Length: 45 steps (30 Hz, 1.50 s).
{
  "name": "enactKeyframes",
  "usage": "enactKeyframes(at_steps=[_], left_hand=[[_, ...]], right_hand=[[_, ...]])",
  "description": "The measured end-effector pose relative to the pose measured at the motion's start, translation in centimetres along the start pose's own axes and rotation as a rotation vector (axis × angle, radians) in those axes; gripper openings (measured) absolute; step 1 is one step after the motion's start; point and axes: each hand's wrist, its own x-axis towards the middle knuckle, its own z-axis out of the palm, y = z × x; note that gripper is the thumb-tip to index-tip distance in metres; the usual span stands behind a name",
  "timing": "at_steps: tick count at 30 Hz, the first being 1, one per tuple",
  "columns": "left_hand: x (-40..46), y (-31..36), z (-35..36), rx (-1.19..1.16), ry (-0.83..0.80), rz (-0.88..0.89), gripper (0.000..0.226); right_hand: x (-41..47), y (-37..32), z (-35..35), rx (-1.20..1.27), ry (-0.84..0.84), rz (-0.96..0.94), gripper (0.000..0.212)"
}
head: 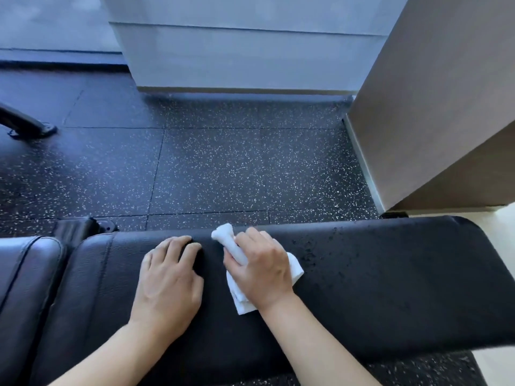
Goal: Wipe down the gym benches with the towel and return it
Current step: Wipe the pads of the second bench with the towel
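The white towel [237, 254] lies bunched on the black padded bench [376, 274], under the right hand [262, 268], whose fingers curl round it near the far edge. Just left, the left hand [170, 277] rests flat, fingers relaxed, touching only the padding.

Both hands [216, 271] forward, palms down.

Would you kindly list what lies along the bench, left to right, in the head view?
Seat pad → left hand flat on the back pad → white towel gripped by the right hand → droplets.
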Motion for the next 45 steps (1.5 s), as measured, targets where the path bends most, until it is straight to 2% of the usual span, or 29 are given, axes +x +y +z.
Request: enactKeyframes(at_steps=[3, 7, 11, 14, 16, 19, 22, 23, 24, 27, 28, 30, 34, 39, 41, 45], left_hand=[[-0.7, 0.7, 1.3, -0.06, 0.052, -0.016, 0.057], [-1.1, 0.4, 1.9, -0.045, 0.058, -0.02, 0.059], [-1.0, 0.8, 1.5, 0.007, 0.032, -0.003, 0.064], [-1.0, 1.0, 1.6, 0.02, 0.022, -0.015, 0.065], [-1.0, 1.1, 1.5, 0.014, 0.022, -0.029, 0.065], [-1.0, 1.1, 1.7, 0.011, 0.04, -0.019, 0.064], [-0.9, 0.9, 1.8, 0.009, 0.061, -0.015, 0.063], [-0.9, 0.8, 1.9, 0.012, 0.065, -0.013, 0.063], [-1.0, 0.8, 2.0, 0.017, 0.066, -0.013, 0.063], [-1.0, 0.8, 2.0, 0.017, 0.06, -0.018, 0.064], [-1.0, 0.8, 2.0, 0.015, 0.059, -0.019, 0.064], [-1.0, 0.7, 2.0, 0.013, 0.064, -0.025, 0.064], [-1.0, 0.6, 2.1, 0.013, 0.072, -0.023, 0.064], [-0.9, 0.7, 2.0, 0.012, 0.08, -0.014, 0.063], [-0.9, 0.5, 2.2, 0.013, 0.085, -0.017, 0.063], [-1.0, 0.4, 2.5, 0.012, 0.085, -0.011, 0.062]], right_hand=[[-1.9, 2.7, -1.3, -0.018, 0.051, -0.015, 0.025], [0.2, 5.1, -2.3, -0.052, 0.105, 0.101, 0.035], [2.9, 4.2, -1.8, -0.083, 0.051, 0.153, 0.045], [2.6, 3.2, -1.8, -0.071, 0.052, 0.206, 0.038], [0.7, 2.5, -2.0, -0.067, 0.021, 0.151, 0.033], [-2.4, 2.6, -2.4, -0.027, -0.031, -0.061, 0.03], [-1.5, 4.8, -3.3, -0.022, -0.133, -0.284, 0.031], [-0.5, 5.5, -3.6, -0.047, -0.155, -0.285, 0.03], [0.5, 5.9, -3.8, -0.065, -0.147, -0.207, 0.031], [2.9, 5.0, -3.2, -0.107, -0.02, 0.18, 0.035], [3.1, 4.1, -2.6, -0.134, -0.007, 0.242, 0.031], [3.0, 2.0, -1.2, -0.145, -0.015, 0.244, 0.022], [2.1, -1.8, 0.7, -0.073, -0.075, 0.069, 0.015], [1.7, 2.0, -1.8, -0.054, -0.143, -0.133, 0.026], [1.8, 5.6, -3.8, -0.107, -0.119, -0.053, 0.032], [2.8, 10.7, -6.4, -0.198, -0.042, 0.293, 0.042]])
